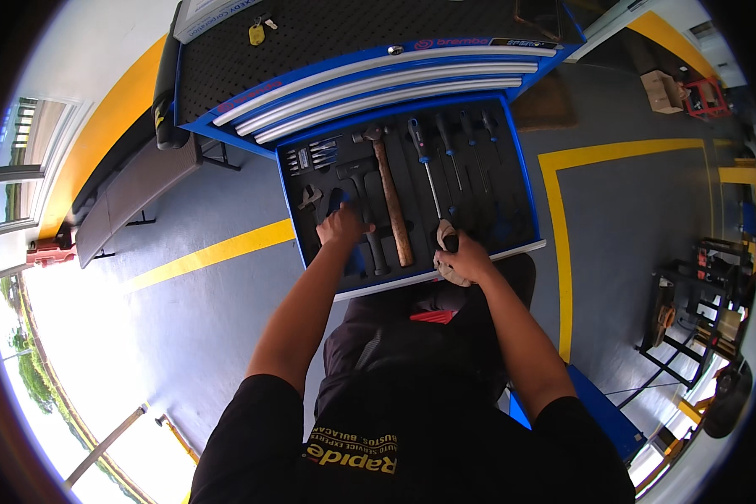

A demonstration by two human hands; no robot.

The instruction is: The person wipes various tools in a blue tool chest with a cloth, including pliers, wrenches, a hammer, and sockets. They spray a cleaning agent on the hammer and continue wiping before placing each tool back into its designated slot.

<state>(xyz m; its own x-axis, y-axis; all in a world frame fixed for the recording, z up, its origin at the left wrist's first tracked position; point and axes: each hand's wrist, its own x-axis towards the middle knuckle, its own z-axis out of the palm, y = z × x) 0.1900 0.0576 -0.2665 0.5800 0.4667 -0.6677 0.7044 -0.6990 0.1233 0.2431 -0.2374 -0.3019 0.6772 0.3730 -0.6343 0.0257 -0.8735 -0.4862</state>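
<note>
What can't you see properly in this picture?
In the head view:
- What the left hand touches: its own blurry fingers hide it.
- Dark thing by the cloth: the right hand covers part of it.
- Pale box: cut off by the top edge.
- Inside the closed drawers: their fronts hide it.

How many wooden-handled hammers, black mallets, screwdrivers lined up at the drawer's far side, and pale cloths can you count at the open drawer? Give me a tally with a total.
Wooden-handled hammer: 1
Black mallet: 1
Far-side screwdrivers: 4
Pale cloth in the right hand: 1
Total: 7
</note>
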